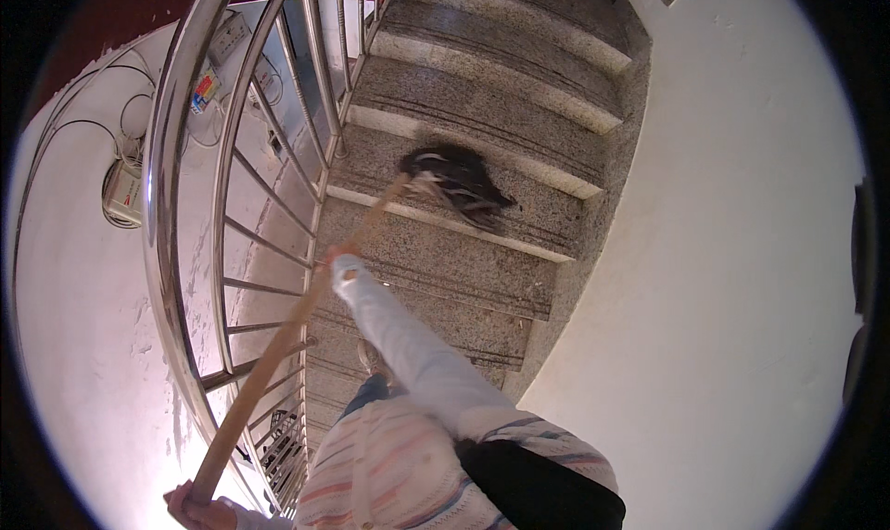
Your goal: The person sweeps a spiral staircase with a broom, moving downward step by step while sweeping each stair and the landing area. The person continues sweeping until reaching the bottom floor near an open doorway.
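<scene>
A string mop with a long wooden handle [271, 363] runs slantwise from lower left to upper middle. My left hand [198, 506] grips its top end, low at the picture's left. Farther down the shaft, my right hand [338, 253] is closed around it, at the end of a white sleeve. The dark mop head [459, 179], blurred, with some pale strands, lies on a speckled stone stair tread [556, 214] and hangs over that step's pale front edge. Part of my right hand is hidden by the cuff.
A stainless steel railing [163, 162] curves along the left, close to the handle. More steps [487, 50] rise beyond the mop head. A white wall [709, 217] borders the right. Cables and a box [125, 193] are on the left wall. My shoe [367, 355] is on a lower step.
</scene>
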Available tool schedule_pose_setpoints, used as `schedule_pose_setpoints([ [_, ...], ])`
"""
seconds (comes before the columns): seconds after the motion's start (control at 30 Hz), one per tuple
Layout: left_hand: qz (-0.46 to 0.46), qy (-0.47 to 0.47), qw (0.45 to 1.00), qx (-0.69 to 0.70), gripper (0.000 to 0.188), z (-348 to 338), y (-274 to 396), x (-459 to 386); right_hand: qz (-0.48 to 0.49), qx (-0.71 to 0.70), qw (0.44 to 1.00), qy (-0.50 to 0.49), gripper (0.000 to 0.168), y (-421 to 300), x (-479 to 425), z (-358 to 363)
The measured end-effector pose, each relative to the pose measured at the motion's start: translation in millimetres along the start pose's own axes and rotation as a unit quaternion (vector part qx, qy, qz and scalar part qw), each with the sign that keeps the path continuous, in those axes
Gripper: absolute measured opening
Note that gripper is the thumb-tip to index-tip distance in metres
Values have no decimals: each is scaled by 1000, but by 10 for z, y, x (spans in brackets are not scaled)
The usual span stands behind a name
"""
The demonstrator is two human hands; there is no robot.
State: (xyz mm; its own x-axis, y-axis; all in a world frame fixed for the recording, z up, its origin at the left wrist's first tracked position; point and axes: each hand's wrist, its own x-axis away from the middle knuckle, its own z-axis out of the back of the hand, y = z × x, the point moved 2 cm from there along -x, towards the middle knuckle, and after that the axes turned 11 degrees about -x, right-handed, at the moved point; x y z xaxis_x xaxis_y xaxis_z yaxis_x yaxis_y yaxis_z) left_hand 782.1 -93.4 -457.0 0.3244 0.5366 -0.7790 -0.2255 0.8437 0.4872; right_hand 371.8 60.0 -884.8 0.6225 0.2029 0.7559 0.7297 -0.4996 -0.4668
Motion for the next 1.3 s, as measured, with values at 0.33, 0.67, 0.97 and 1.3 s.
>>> schedule_pose_setpoints([
  [0.33,91,119,983,-105,27,420,-489,-437,-200,-48,971,-123,20,999,-24,-1148],
  [0.67,118,-155,976,94,18,-1393,-104,-171,-23,-224,973,44,13,-1339,307,880],
  [0.97,-113,-326,908,238,18,-2588,1662,107,172,-322,920,139,10,-2599,773,3343],
  [1.3,-47,-185,934,301,16,-2021,940,-579,106,-377,901,188,16,-1521,1320,2197],
])
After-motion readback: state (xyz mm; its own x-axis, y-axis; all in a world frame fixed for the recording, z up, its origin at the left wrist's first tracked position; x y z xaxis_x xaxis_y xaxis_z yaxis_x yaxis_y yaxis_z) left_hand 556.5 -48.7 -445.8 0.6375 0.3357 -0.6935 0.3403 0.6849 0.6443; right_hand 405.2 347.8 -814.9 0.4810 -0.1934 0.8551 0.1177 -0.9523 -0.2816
